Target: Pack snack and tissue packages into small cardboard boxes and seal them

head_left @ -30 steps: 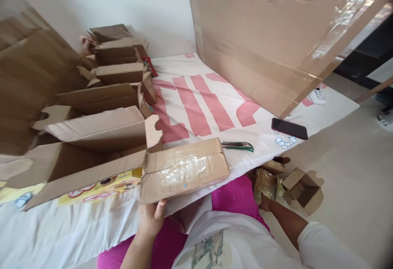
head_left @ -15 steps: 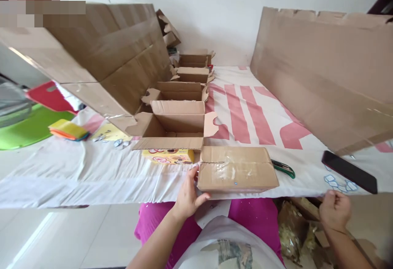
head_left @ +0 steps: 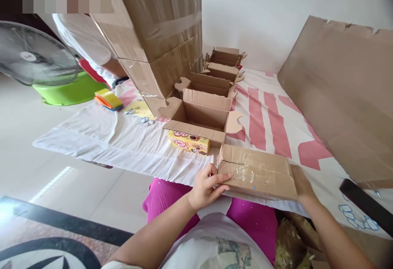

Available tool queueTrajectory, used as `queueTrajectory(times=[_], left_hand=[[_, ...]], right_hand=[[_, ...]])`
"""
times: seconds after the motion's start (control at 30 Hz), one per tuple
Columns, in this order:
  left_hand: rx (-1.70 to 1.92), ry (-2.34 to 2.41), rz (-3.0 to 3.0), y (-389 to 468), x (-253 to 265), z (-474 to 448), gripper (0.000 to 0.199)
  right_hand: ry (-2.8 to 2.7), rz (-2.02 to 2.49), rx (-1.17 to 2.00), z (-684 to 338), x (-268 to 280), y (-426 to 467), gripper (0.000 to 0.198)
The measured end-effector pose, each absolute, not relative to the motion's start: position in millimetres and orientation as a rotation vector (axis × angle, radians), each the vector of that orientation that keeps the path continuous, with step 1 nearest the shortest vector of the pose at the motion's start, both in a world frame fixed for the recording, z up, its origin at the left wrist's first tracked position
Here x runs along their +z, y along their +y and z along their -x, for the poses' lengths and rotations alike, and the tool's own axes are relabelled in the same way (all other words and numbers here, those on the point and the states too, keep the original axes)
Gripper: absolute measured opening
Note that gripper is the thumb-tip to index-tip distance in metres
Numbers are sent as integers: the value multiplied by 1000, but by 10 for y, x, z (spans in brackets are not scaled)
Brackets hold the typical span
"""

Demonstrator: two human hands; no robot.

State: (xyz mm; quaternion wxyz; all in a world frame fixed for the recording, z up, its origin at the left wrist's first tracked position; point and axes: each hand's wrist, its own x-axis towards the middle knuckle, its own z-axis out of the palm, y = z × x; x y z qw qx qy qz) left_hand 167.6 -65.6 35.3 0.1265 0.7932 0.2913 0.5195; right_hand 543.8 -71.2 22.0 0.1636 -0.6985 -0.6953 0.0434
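White tablecloth [head_left: 89, 142], pale wall [head_left: 260, 23]; four open cartons [head_left: 206, 115]; one taped box [head_left: 260, 170], left hand [head_left: 208, 186] gripping its corner; right hand [head_left: 303, 185], grip unclear

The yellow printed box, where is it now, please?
Near the head view's centre, the yellow printed box sits just in front of the nearest open box, left of the small taped box.

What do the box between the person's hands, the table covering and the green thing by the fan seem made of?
The box looks like matte brown cardboard; shiny streaks on top suggest clear tape. The table covering seems to be soft fabric, judging by its wrinkles, though the fibre is unclear. The green thing is probably smooth plastic, given its even, bright colour.
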Motion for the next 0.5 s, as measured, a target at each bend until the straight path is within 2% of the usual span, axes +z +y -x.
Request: queueTrajectory(times=[0.17,0.23,0.33,0.4,0.5], left_hand=[[1553,776,-2247,-622,306,-1705,31],[1577,760,-2236,-610,303,-1713,31],[1592,773,-2218,-614,296,-1723,32],[1588,782,-2210,-628,291,-1728,32],[1590,783,-2203,-646,286,-1734,31]], right_hand=[[-1755,1791,-509,-5344,971,-602,39],[-2029,1562,-449,-5121,1286,-600,32],[-2522,1260,-170,-4668,1589,-598,21],[-2701,1210,-78,-4369,1678,-566,20],[-2852,1213,-120,-4016,1719,-477,21]])
